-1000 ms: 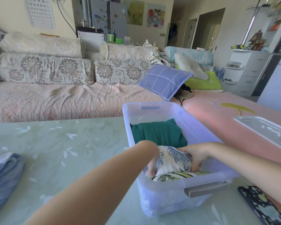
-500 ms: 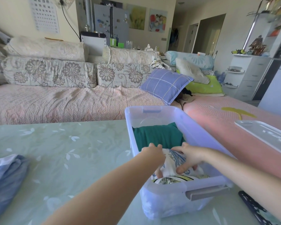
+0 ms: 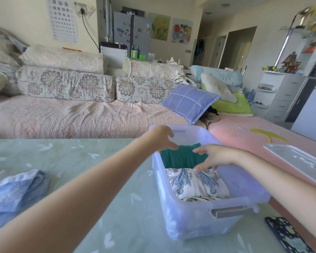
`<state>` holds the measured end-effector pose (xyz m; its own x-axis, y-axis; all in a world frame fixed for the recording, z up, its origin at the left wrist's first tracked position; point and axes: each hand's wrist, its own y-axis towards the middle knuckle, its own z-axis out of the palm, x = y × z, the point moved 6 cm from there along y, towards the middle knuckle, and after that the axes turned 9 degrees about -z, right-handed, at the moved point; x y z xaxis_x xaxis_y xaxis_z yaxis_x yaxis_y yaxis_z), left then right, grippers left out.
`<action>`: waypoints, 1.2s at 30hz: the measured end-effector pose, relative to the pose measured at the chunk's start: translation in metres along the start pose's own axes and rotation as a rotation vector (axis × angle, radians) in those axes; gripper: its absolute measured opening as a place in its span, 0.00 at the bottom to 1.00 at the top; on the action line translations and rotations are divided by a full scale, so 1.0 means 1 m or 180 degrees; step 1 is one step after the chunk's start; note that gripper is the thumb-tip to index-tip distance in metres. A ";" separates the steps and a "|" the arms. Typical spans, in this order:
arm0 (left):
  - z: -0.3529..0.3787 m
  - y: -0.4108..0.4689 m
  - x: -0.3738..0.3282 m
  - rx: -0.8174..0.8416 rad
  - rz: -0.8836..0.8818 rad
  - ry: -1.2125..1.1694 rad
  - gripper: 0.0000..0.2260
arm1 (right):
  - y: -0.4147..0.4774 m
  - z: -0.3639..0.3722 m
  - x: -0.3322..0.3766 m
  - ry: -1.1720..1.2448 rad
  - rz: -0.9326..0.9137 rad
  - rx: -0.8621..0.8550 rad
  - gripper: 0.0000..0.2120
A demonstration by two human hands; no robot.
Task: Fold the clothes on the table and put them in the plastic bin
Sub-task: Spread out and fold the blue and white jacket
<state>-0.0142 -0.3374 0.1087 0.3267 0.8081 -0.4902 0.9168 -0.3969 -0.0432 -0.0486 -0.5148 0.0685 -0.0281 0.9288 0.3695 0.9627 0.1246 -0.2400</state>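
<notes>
Partly behind left hand [image 3: 162, 137] and right hand [image 3: 215, 157], fingers [image 3: 169, 144] loose and empty, green garment [image 3: 181, 158] in bin [image 3: 193, 221].

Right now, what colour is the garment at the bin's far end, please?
Teal garment; head view.

L hand [image 3: 162, 137], R hand [image 3: 217, 157] crowd bin [image 3: 190, 221] mouth; table [image 3: 80, 161] free twd 9 o'clock; cloth [image 3: 13, 194] at 8, lid [image 3: 299, 165] at 3.

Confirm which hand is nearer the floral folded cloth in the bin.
Right. The right hand hovers over the far edge of the floral folded cloth; the left hand is farther back, above the green cloth at the far left corner of the bin.
</notes>
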 end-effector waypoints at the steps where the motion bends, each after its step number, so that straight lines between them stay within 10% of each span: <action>1: -0.015 -0.006 0.014 -0.0107 -0.0058 -0.0163 0.21 | 0.000 -0.002 0.020 0.0133 -0.0129 -0.0045 0.40; 9: -0.091 -0.120 0.244 -0.0629 -0.1296 -0.0349 0.20 | 0.019 0.056 0.220 0.0867 -0.1462 -0.0067 0.24; 18: -0.012 -0.256 0.459 -0.0498 -0.2458 0.0383 0.37 | 0.081 0.258 0.354 0.1137 -0.1607 0.0655 0.29; 27: 0.039 -0.270 0.438 -0.0615 -0.1907 -0.0165 0.37 | 0.113 0.344 0.378 0.0603 -0.1418 -0.0091 0.26; 30: 0.046 -0.270 0.420 -0.0591 -0.1563 -0.0327 0.12 | 0.115 0.323 0.356 0.0577 -0.1479 -0.0359 0.13; 33: 0.043 -0.267 0.404 -0.0480 -0.1306 -0.1023 0.16 | 0.110 0.296 0.324 0.0393 -0.1582 -0.0387 0.16; 36: 0.012 -0.265 0.409 -0.1440 -0.1412 -0.1452 0.16 | 0.109 0.263 0.276 0.0235 -0.1314 -0.0575 0.20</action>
<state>-0.1262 0.0933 -0.0908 -0.1290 0.5520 -0.8238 0.9762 0.2167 -0.0077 -0.0218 -0.1530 -0.0921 -0.4064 0.7859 0.4660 0.9066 0.4103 0.0988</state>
